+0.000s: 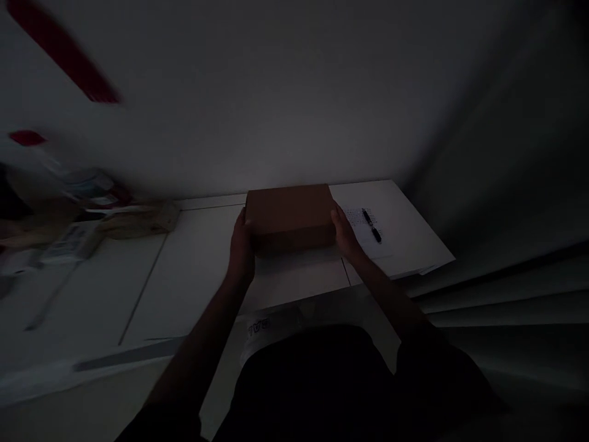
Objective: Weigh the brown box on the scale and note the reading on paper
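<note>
A closed brown cardboard box (289,215) rests on the white table (193,276) close to the wall. My left hand (242,248) grips its left side and my right hand (345,233) grips its right side. Both arms reach forward from the bottom of the view. The scene is dim.
A black pen (372,224) lies on a printed sheet (363,228) just right of the box. Blurred clutter, including a tan packet (138,222) and red-marked items, sits at the left. A dark wall or curtain stands at the right.
</note>
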Motion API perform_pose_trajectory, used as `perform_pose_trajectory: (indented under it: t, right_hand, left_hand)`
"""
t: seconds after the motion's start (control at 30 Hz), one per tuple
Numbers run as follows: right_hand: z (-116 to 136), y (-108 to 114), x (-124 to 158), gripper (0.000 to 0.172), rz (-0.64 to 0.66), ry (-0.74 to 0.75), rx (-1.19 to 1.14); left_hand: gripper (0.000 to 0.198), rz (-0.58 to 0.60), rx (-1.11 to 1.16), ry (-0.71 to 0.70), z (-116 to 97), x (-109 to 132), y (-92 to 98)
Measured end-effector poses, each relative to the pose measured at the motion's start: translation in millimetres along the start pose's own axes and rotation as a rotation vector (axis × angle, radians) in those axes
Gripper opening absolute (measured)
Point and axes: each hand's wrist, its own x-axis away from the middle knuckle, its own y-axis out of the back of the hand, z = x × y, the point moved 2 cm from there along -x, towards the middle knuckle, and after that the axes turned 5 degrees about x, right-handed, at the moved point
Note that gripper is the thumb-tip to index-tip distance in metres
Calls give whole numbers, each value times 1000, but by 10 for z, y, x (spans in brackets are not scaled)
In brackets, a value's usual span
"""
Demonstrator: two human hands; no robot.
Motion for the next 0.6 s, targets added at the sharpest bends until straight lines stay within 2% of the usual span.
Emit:
perform_pose_trajectory:
  t: [0.17, 0.3, 0.43, 0.6]
  right_hand:
    - [50, -39, 25, 78, 12, -7, -5]
    - [151, -176, -2, 75, 85, 1, -5]
    - [253, -417, -80, 79, 177, 25, -51]
    - [360, -860, -173, 78, 277, 72, -106]
  left_hand:
    - [53, -14, 24, -11, -65, -2, 54]
    - [53, -124, 83, 69, -140, -7, 191]
    - [60, -210, 122, 75, -254, -6, 420]
    - [61, -342, 126, 21, -397, 55, 809]
